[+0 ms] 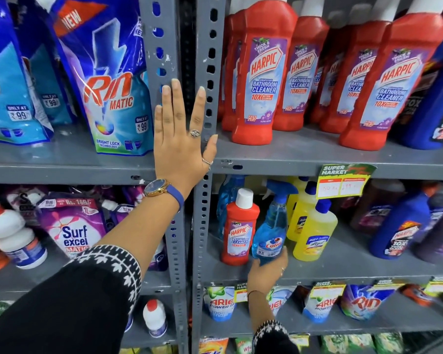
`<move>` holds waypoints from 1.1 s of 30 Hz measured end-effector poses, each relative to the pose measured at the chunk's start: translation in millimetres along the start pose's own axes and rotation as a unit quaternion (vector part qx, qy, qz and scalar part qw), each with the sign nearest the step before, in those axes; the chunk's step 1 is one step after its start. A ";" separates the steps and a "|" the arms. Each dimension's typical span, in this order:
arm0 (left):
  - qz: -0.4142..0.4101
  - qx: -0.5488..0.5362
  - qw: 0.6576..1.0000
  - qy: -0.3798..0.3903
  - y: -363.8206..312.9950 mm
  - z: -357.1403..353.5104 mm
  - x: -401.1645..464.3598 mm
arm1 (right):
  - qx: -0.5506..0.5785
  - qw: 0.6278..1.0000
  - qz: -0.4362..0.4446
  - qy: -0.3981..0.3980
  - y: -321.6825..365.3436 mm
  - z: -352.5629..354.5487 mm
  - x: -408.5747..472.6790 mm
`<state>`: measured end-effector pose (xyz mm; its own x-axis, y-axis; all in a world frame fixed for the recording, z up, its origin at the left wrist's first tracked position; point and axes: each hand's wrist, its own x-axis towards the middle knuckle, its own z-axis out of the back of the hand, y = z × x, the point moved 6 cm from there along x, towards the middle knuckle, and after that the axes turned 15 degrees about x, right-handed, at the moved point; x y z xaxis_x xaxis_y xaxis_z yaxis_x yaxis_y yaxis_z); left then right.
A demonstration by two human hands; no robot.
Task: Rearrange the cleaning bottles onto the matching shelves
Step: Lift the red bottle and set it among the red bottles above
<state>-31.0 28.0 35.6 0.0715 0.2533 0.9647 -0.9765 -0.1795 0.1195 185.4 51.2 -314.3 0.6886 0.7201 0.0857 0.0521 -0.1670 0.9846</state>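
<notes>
My right hand (267, 273) grips the base of a blue Colin spray bottle (273, 226) on the middle shelf (343, 270) of the right rack. Just left of it stands a single red Harpic bottle (238, 231) with a white cap. A row of larger red Harpic bathroom cleaner bottles (258, 80) fills the upper right shelf (304, 155). My left hand (182, 139) lies flat and open against the grey upright post (205, 98) between the two racks, holding nothing.
Yellow bottles (313, 231) and dark blue Harpic bottles (397, 231) stand right of the spray bottle. Rin pouches (108, 80) fill the upper left shelf, Surf Excel pouches (72, 231) and white bottles (16, 236) the one below. Ariel pouches (221, 305) sit on the lower right shelf.
</notes>
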 end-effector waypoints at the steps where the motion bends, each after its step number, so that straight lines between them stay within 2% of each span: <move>1: 0.000 0.000 1.000 0.000 0.2 -0.1 -0.1 | 0.003 1.000 0.011 0.012 4.3 -4.2 -13.7; 4: 0.000 0.001 1.000 0.000 0.5 0.2 -0.3 | 0.020 0.995 0.030 0.093 16.9 -33.1 -46.1; 6: -0.001 0.001 1.000 -0.002 0.2 0.3 -0.2 | 0.030 0.993 0.020 0.112 24.0 -50.5 -49.3; 15: 0.000 0.000 1.000 -0.004 0.5 -0.7 0.0 | 0.013 0.996 -0.028 0.089 38.9 -65.9 -37.4; 22: -0.006 0.014 1.000 0.002 -0.4 -1.0 -0.2 | 0.044 0.993 -0.002 0.109 74.8 -51.5 -67.2; 26: -0.005 0.004 1.000 0.002 -0.1 -0.2 -0.6 | 0.083 0.991 0.041 0.096 125.5 -43.1 -79.5; 33: 0.000 -0.032 0.999 0.007 -0.5 -0.1 0.1 | 0.103 0.971 0.211 0.044 255.1 -27.1 -85.7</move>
<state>-30.5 28.2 35.6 0.0699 0.2667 0.9612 -0.9874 -0.1184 0.1047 120.0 -34.8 -66.4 0.6163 0.6109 0.4969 -0.0721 -0.5846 0.8081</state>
